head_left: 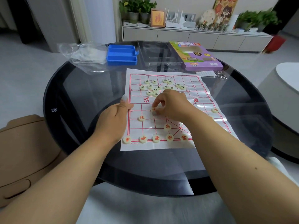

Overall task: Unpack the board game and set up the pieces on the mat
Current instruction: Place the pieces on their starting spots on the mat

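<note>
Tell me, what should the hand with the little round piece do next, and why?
Probably set it down on that line crossing and let go. The right hand pinches a red-marked piece just above the mat, while the left hand holds the mat's edge.

Two bare hands, the left hand (119, 113) and the right hand (171, 105), are over one white plastic mat printed with a red grid (202, 97) on one round dark glass table (72, 94). Near the hands lie eight round cream game pieces with red characters (141, 118), and beyond the hands about fourteen round cream pieces with dark characters (150, 86), some too crowded to count surely. Farther past the hands are one blue plastic compartment tray (121, 54), one clear plastic bag (84, 55), one clear plastic tray (158, 54) and one purple cardboard game box (196, 56).
</note>
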